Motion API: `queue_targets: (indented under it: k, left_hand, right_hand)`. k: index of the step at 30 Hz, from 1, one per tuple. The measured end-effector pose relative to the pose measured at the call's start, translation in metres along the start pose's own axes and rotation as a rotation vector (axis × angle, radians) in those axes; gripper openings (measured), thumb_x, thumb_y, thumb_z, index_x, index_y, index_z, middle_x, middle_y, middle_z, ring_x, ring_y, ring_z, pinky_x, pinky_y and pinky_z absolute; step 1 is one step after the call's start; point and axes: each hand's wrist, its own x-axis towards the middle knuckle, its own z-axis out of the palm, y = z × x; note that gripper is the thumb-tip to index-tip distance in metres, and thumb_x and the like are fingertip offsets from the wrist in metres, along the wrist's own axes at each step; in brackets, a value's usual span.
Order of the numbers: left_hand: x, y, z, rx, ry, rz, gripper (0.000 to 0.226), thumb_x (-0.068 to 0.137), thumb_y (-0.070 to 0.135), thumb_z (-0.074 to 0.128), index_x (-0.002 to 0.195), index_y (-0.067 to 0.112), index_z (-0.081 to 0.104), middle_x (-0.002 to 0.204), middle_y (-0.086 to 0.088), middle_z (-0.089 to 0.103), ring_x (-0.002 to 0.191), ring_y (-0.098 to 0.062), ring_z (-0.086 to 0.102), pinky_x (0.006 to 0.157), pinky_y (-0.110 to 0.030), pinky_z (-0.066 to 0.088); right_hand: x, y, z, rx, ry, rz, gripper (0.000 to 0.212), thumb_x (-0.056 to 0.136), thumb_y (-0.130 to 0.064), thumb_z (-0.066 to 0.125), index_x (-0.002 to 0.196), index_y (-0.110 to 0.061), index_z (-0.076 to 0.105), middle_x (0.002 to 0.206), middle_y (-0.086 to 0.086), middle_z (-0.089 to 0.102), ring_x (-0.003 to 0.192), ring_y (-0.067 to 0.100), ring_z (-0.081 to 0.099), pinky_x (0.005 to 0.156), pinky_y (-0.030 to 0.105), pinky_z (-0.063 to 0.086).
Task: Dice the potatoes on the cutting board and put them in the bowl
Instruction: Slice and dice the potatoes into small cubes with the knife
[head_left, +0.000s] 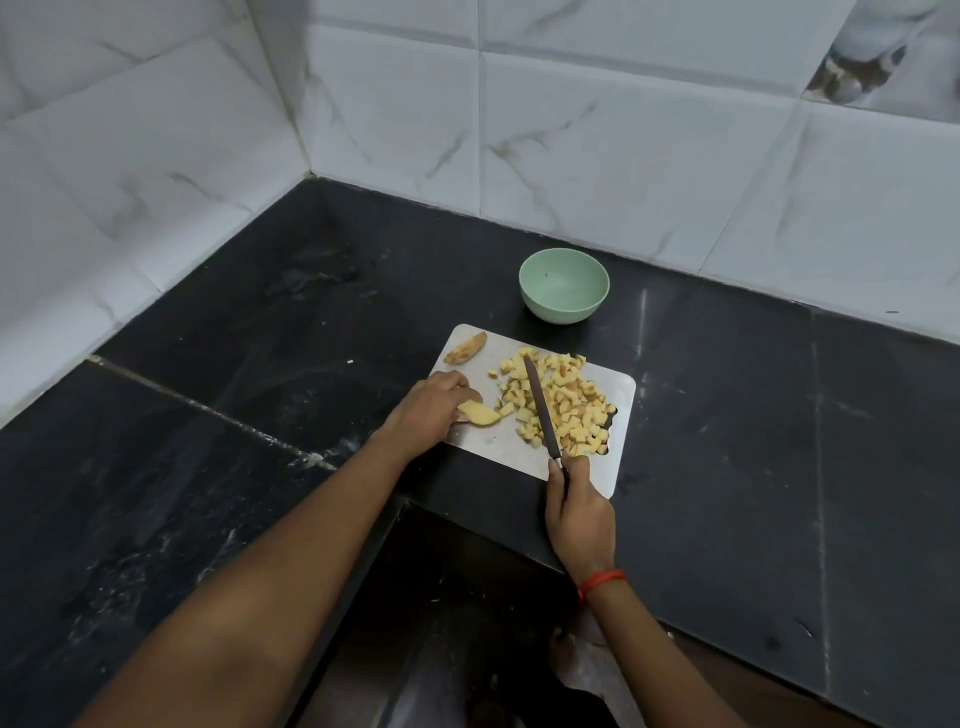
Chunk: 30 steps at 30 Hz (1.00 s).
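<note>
A white cutting board (488, 444) lies on the black counter. A heap of diced potato (563, 402) covers its right half. My right hand (576, 512) grips the handle of a knife (540, 405), whose blade lies across the heap, pointing away from me. At the board's left edge my left hand (428, 410) holds a potato wedge (479, 414). Another potato piece (466, 348) with skin lies at the board's far left corner. A pale green bowl (564, 291) stands behind the board and looks empty.
The black stone counter (727, 415) forms an inner corner, bounded by white marble-look wall tiles (597, 156) at the back and left. The counter's front edge runs just below the board, with a dark gap beneath it.
</note>
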Motion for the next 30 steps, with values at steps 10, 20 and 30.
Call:
queue_targets:
  k: [10,20,30]
  left_hand:
    - [-0.029,0.015,0.023,-0.087,0.288,-0.358,0.053,0.089,0.048,0.069,0.131,0.016,0.061,0.126,-0.002,0.053,0.119,-0.022,0.046,0.102,-0.039,0.041]
    - [-0.023,0.027,0.031,-0.212,0.341,-0.362,0.037,0.091,0.025,0.071,0.126,0.011,0.068,0.116,-0.003,0.057,0.111,-0.02,0.047,0.099,-0.037,0.045]
    - [-0.025,0.026,0.033,-0.255,0.329,-0.392,0.043,0.092,0.034,0.071,0.131,0.016,0.066,0.119,0.002,0.054,0.115,-0.015,0.044,0.102,-0.032,0.043]
  right_hand:
    - [0.003,-0.001,0.005,-0.06,-0.039,0.023,0.011,0.103,-0.028,0.049,0.097,-0.019,0.048,0.058,-0.006,0.053,0.045,0.023,0.055,0.041,0.025,0.03]
    - [0.015,-0.032,0.034,-0.074,-0.197,0.059,0.02,0.104,-0.042,0.033,0.095,-0.024,0.034,0.061,0.0,0.057,0.055,0.03,0.06,0.049,0.041,0.05]
    - [0.015,-0.034,0.044,-0.239,-0.229,0.02,0.023,0.105,-0.042,0.027,0.108,-0.021,0.037,0.069,0.0,0.064,0.058,0.027,0.064,0.049,0.036,0.049]
